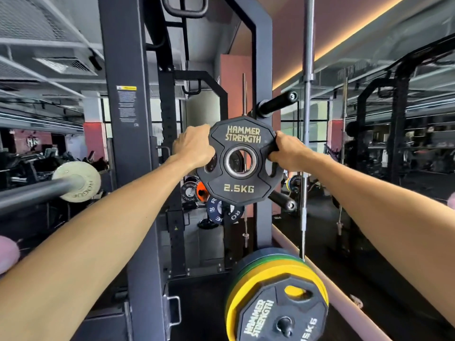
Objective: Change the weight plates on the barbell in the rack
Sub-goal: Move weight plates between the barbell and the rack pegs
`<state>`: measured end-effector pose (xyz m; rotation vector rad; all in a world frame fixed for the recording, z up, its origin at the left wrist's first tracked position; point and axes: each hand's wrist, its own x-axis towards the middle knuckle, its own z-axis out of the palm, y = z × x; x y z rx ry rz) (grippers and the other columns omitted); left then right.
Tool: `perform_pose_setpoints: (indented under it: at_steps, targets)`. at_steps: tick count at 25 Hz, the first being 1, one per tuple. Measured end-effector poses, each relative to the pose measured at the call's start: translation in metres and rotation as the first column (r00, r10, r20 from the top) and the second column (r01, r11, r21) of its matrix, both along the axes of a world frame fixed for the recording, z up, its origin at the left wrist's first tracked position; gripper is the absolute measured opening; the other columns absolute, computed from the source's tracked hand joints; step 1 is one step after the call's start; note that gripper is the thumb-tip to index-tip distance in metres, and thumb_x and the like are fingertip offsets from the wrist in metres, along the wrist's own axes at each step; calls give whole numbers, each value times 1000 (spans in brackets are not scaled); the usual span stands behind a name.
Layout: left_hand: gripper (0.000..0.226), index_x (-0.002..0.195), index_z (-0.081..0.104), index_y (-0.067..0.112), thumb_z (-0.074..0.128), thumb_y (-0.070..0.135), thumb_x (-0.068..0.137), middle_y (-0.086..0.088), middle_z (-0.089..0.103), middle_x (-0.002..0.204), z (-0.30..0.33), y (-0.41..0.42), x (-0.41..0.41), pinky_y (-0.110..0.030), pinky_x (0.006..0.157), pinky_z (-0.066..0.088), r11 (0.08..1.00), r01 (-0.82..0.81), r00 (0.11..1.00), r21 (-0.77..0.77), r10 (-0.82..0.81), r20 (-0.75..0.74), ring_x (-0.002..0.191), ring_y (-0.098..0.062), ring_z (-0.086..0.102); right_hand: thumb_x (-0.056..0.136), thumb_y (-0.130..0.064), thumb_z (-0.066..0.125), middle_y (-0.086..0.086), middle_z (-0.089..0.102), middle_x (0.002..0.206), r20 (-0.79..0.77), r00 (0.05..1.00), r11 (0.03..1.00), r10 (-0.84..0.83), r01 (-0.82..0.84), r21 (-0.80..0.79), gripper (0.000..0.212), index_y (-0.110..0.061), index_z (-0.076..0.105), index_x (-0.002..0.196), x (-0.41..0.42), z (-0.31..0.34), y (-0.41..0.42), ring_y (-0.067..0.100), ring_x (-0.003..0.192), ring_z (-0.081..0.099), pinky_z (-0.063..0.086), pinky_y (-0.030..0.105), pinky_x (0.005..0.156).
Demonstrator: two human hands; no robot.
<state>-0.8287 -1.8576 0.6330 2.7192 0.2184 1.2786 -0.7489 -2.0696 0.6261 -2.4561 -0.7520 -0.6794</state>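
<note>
A small black 2.5 kg weight plate (pixel 240 185) marked Hammer Strength is held upright in mid-air in front of the rack upright (pixel 263 70). My left hand (pixel 193 146) grips its left edge and my right hand (pixel 286 150) grips its right edge, fingers curled into the plate's cut-outs. An empty black storage peg (pixel 278 103) sticks out just above the plate, and a second peg (pixel 283 200) shows below it. The barbell (pixel 37 193) runs in from the left, with a pale Rogue plate (pixel 81 180) on its sleeve.
A lower peg carries a stack of blue, green and yellow plates (pixel 278 267) fronted by a black plate (pixel 283 316). A thick rack post (pixel 125 119) stands at centre left. A vertical bar (pixel 307 70) stands to the right before a mirror wall (pixel 394 143).
</note>
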Motion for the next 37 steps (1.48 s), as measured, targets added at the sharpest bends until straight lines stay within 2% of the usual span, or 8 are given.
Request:
perform_pose_setpoints:
  at_steps: [7,10,15,18,23,27,31,37]
  targets:
    - [24,100,52,12,51,1,79,-11,52,92,13,-50,77,-36,66,36,1000,15,1000,19,-14,-9,83,-34,49,85,-12,55,14,59,98,-19,999,999,34,-34,28,21,-7,44,102,79,7,-52,34,81,62,46,33,54]
    - [24,100,52,9,50,0,78,-13,55,95,14,-78,108,-37,67,38,1000,-2,1000,21,2,-7,85,-36,51,86,-12,55,13,56,94,-31,999,999,33,-32,12,19,-8,43,99,111,12,-79,36,77,63,43,32,51]
    - [37,117,54,13,50,1,82,-13,57,103,16,-128,150,-36,70,38,999,-46,999,-12,46,-2,88,-34,51,85,-13,56,16,56,98,-3,996,995,92,-92,-44,21,-7,42,98,162,20,-125,34,87,55,42,37,69]
    - [27,105,54,13,51,1,80,-10,55,94,26,-150,169,-35,67,38,996,-81,996,-24,82,38,83,-33,50,83,-16,56,16,57,102,27,992,991,120,-118,-61,26,-6,45,105,189,33,-145,33,90,55,44,37,75]
    - [23,96,56,18,51,7,77,-10,61,98,71,-161,190,-36,70,45,993,-112,989,-42,115,90,89,-36,56,84,-17,56,18,59,106,101,980,985,171,-167,-46,27,-5,46,106,213,81,-157,35,91,59,47,36,73]
    - [13,81,51,22,51,10,76,-9,61,98,119,-159,198,-38,73,48,995,-99,983,-34,103,154,93,-37,57,86,-12,55,13,54,86,119,972,979,203,-205,6,19,-6,41,98,221,125,-153,31,66,60,44,30,48]
    - [12,80,51,24,52,12,80,-7,58,97,154,-155,206,-36,73,43,992,-123,972,-27,126,196,90,-34,52,86,-8,53,12,54,79,139,961,968,240,-248,46,18,-4,43,99,231,160,-142,27,52,57,43,28,37]
    - [10,77,49,21,52,12,81,-7,55,92,171,-127,236,-36,71,39,989,-144,972,-34,148,182,88,-35,50,85,-8,54,15,58,87,96,957,958,273,-279,60,20,-4,46,103,270,177,-111,29,56,59,46,28,34]
